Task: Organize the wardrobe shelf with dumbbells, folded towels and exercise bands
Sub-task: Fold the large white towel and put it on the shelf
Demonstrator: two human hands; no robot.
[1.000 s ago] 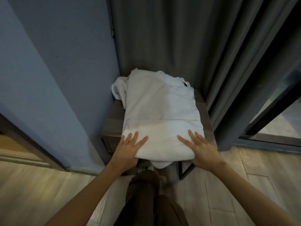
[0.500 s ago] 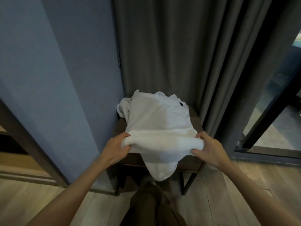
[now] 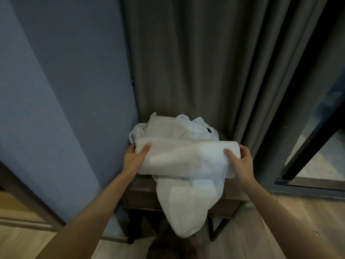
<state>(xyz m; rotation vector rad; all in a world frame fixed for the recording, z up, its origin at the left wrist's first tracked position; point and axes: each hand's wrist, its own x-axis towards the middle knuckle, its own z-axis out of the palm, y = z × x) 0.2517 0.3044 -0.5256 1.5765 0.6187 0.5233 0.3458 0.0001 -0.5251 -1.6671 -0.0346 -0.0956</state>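
Head view: the left hand point(image 3: 133, 158) and right hand point(image 3: 240, 165) each grip one end of the towel's point(image 3: 183, 159) rolled fold, thumbs on top, keeping it together above the table point(image 3: 141, 200). A loose flap hangs off the near side, probably needing a tuck.

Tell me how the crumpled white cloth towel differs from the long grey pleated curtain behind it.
The white towel is pale; the grey curtain is dark. The towel lies bunched on the brown wooden table, one end drooping over its front edge; the curtain hangs straight in vertical pleats. The left hand and right hand grip the towel, not the curtain. Both are soft fabric.
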